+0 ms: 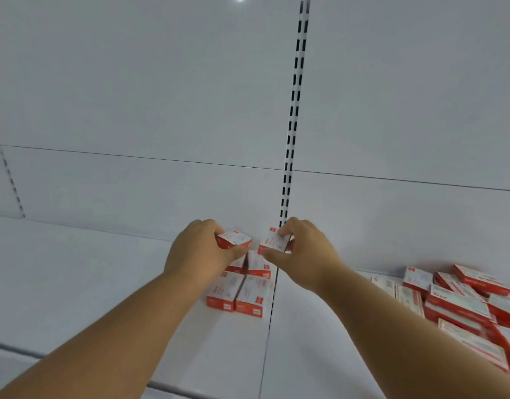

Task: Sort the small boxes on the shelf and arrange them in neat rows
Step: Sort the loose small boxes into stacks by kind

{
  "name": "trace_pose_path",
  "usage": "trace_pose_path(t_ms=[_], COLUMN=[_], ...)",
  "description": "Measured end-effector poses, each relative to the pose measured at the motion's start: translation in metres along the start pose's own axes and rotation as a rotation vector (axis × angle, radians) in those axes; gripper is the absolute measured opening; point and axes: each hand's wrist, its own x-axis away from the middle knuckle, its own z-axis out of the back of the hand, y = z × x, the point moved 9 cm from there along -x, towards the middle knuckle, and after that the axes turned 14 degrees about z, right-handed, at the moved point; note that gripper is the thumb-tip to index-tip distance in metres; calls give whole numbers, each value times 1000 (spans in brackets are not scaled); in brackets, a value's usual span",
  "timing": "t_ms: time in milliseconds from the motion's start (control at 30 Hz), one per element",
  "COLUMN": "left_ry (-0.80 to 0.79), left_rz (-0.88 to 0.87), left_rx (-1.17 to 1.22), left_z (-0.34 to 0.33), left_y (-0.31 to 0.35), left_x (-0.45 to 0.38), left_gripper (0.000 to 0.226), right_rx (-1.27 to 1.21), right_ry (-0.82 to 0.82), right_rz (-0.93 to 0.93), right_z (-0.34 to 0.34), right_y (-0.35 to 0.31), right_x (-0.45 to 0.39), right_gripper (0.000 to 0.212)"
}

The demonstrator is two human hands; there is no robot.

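shelf [89,283] white, slotted upright behind | pile [464,300] of red-white boxes loose at right | rows [239,292] of boxes mid-shelf by the seam | left hand [196,251] pinches box [234,239] above rows | right hand [302,251] pinches second box [275,242] beside it

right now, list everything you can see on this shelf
held boxes: two, red and white, one in the left hand, one in the right, above the rows
lined-up boxes: at least four, red and white, two rows on the shelf below the hands
loose boxes: a jumbled pile, red and white, far right
shelf: one, white, under the boxes
back panel: white, behind
slotted rail: one, white, black slots, centre
left hand: grips a box
right hand: grips a box
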Motion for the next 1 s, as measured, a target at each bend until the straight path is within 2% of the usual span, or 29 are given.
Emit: trace_pose_path(t_ms=[67, 167, 267, 400, 533, 667, 900, 1000], left_ry=[-36, -92, -113, -102, -31, -114, -276, -374], left_rz=[-28, -78, -144, -215, -301, -467, -631, -682], left_rx=[-5, -5, -20, -46, -25, -14, 47, 39], left_z=[-5, -15, -20, -20, -9, -21, -56, -79], left_y=[-9, -15, -14, -11, 7, 53, 134, 169], left_x=[-10, -18, -20, -20, -12, 19, 88, 124], left_gripper=[54, 40, 33, 31, 22, 20, 14, 14], right_rx=[13, 46, 123, 120, 156, 223, 301, 400], right_ry=[-23, -101, -178, -110, 50, 134, 162, 118], right_rz=[-52, -111, -69, -39, 21, 8, -157, -234], right_z=[-22, -47, -55, -48, -19, 25, 106, 138], right_y=[-2, 5, 3, -2, -9, -1, 52, 86], right_x=[-7, -10, -12, -7, 5, 26, 100, 132], right_gripper=[34, 36, 36, 37, 35, 26, 27, 28])
